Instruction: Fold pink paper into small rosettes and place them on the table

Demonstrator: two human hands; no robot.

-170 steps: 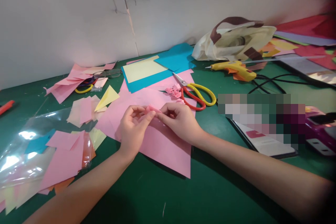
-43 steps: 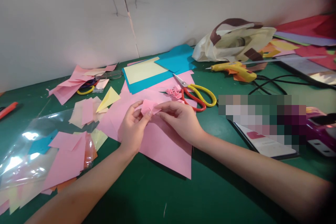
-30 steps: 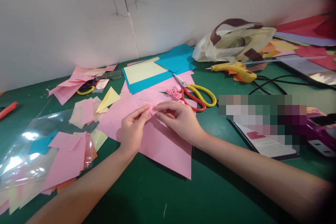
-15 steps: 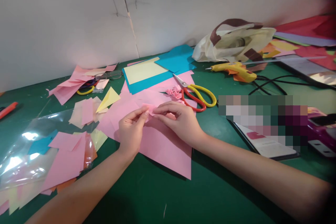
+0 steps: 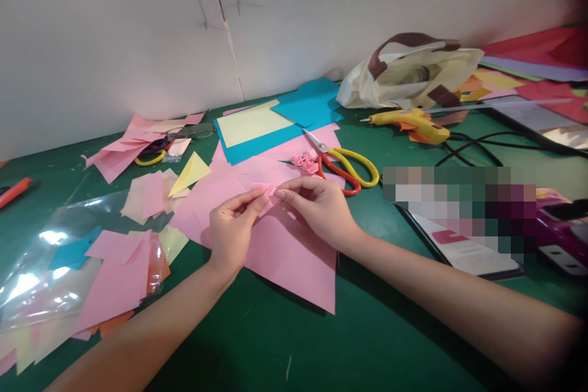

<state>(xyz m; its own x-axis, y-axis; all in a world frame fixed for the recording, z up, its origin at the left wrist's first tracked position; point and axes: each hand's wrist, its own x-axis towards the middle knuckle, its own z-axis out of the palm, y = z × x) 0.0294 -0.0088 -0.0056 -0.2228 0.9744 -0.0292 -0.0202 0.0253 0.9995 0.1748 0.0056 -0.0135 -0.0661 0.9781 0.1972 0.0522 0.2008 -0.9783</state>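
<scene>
A small folded piece of pink paper [image 5: 265,189] is pinched between my two hands. My left hand [image 5: 234,223] grips its left side between thumb and fingers. On its right side, my right hand [image 5: 319,208] closes thumb and forefinger on the same piece. Beneath both hands spread large pink paper sheets [image 5: 294,263]. Just beyond my right hand lie scissors [image 5: 340,162] with one red and one yellow handle, blades pointing away to the left. Beside them rests a cluster of small folded pink paper pieces [image 5: 305,161].
Blue sheets [image 5: 316,104] and a pale yellow sheet [image 5: 248,122] lie behind. A clear plastic bag [image 5: 37,269] with paper scraps is at left. To the right are a yellow glue gun [image 5: 408,124], black cables [image 5: 468,144], a phone [image 5: 482,257] and a cream bag [image 5: 362,89].
My right thumb has come up onto the front of the folded pink paper. Both hands have shifted slightly right, still pinching it.
</scene>
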